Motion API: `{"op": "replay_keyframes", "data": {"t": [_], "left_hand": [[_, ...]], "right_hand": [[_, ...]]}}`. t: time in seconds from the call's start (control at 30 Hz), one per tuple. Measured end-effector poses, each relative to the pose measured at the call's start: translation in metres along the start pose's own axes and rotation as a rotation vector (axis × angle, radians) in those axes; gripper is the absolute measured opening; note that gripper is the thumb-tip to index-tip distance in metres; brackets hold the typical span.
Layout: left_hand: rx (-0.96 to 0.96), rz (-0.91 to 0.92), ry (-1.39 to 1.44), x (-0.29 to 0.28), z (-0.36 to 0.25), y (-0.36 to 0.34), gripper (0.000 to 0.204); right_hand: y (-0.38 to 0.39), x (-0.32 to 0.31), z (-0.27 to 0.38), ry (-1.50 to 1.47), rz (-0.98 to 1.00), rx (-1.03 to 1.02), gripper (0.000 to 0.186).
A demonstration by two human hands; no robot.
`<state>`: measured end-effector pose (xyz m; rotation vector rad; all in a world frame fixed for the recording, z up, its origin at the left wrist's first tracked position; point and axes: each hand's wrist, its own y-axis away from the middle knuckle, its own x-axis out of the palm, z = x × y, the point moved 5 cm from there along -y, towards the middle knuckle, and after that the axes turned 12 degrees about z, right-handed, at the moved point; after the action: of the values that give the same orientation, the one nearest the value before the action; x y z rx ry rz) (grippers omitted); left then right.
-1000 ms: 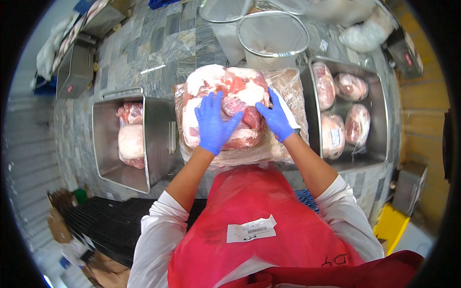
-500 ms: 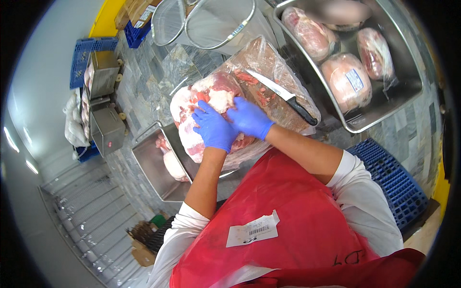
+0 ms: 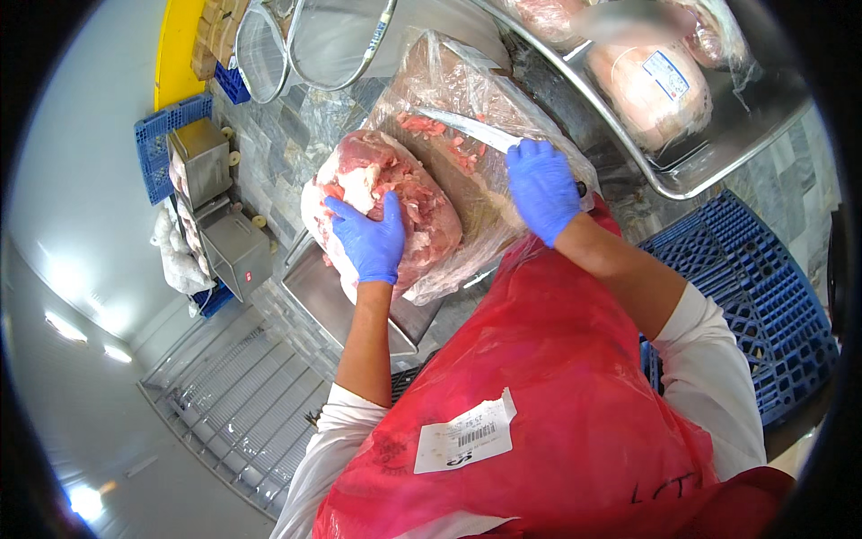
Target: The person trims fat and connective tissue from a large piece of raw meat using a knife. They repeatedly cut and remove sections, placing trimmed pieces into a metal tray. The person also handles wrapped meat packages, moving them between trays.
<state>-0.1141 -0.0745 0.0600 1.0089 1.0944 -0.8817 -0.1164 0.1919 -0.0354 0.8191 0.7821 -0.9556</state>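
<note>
A big piece of raw meat [image 3: 429,202], pink with white fat and a ragged cut face, sits on a board [image 3: 431,67] wrapped in clear plastic. My left hand [image 3: 370,241], in a blue glove, lies on the meat's near side with thumb and fingers spread. To the right, my gloved right hand [image 3: 542,190] is closed round the handle of a knife [image 3: 478,131]. The blade lies low over the board and points left, away from me. Most of the black handle is hidden by the hand. Red meat scraps [image 3: 461,158] are scattered beside the blade.
At the upper right a deep steel tub [image 3: 763,148] holds plastic-wrapped meat pieces [image 3: 651,94]. Below it stands a blue plastic pallet [image 3: 750,292]. A steel tray [image 3: 328,292] is partly under the meat. Hoop-rimmed clear bags [image 3: 370,56] stand beyond the board; steel bins [image 3: 238,251] are farther left.
My right hand has left the meat and moved right onto the knife handle. The left hand stays on the meat, which now sits turned with its cut face showing. The view has shifted.
</note>
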Motion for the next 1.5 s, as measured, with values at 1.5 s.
{"op": "replay_keyframes", "data": {"t": [1.5], "left_hand": [[-0.472,0.559,1.449,0.103,0.2,-0.138,0.075]], "right_hand": [[0.054,-0.132,0.053,-0.138,0.36,-0.234,0.048]]}}
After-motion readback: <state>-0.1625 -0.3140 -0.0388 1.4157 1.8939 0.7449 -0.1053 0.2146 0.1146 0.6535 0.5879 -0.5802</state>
